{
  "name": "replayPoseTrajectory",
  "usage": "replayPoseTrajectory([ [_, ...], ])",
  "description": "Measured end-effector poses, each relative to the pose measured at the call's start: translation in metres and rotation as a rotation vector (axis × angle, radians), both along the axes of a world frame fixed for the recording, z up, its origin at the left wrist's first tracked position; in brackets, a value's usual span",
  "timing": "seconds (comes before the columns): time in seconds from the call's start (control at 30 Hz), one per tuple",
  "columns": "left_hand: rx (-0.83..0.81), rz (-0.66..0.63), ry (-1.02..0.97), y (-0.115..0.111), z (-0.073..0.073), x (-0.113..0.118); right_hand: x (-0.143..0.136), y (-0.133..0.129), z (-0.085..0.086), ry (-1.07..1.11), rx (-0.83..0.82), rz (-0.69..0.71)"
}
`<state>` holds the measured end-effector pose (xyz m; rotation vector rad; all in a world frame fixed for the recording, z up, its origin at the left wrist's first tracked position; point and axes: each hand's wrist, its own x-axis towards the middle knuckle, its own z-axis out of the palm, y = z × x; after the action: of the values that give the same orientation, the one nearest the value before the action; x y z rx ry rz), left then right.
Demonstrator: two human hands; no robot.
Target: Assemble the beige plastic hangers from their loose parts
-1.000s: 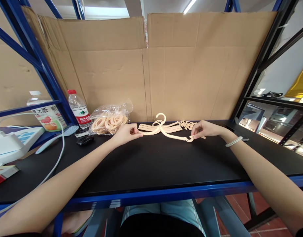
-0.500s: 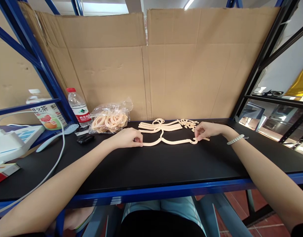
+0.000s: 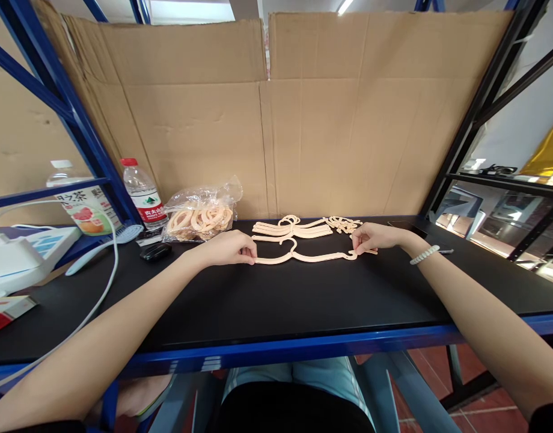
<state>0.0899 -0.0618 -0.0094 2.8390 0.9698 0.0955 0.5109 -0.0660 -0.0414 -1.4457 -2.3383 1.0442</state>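
Currently, left hand: is pinching one end of a cream hanger.
Right hand: is pinching its other end.
Hanger: is spanning the black tabletop, near stacked hangers.

I am seeing pale cream on my hanger and on the stacked hangers, plain black across the tabletop, bright blue along its edge, and brown on the cardboard. My bracelet is showing off-white; my trousers are showing light blue with white stripes.
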Motion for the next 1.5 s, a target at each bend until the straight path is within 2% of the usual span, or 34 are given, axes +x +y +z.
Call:
replayPoseTrajectory([
  [0.37,0.273,0.058,-0.003,0.012,-0.016,0.001,-0.006,0.001,-0.003,-0.058,0.176,-0.063],
  [0.63,0.295,0.093,0.014,0.011,-0.016,-0.002,-0.012,-0.004,0.002,-0.078,0.196,-0.096],
  [0.83,0.292,0.119,0.013,0.007,-0.011,-0.002,-0.011,-0.004,0.005,-0.148,0.348,-0.107],
  [0.9,0.304,0.136,-0.003,0.006,-0.009,-0.002,-0.008,-0.001,0.004,-0.154,0.45,-0.16],
  [1.1,0.364,0.209,-0.021,0.007,-0.003,-0.008,0.003,0.004,0.004,-0.162,0.722,-0.443],
  [1.23,0.4,0.227,0.002,0.008,-0.001,-0.012,0.004,0.003,0.005,-0.144,0.792,-0.57],
  [1.37,0.396,0.174,0.022,0.008,0.002,-0.012,0.003,0.001,0.006,-0.112,0.82,-0.641],
  [1.5,0.378,0.134,-0.011,-0.005,0.018,-0.004,-0.007,-0.006,0.011,-0.038,0.863,-0.675],
])
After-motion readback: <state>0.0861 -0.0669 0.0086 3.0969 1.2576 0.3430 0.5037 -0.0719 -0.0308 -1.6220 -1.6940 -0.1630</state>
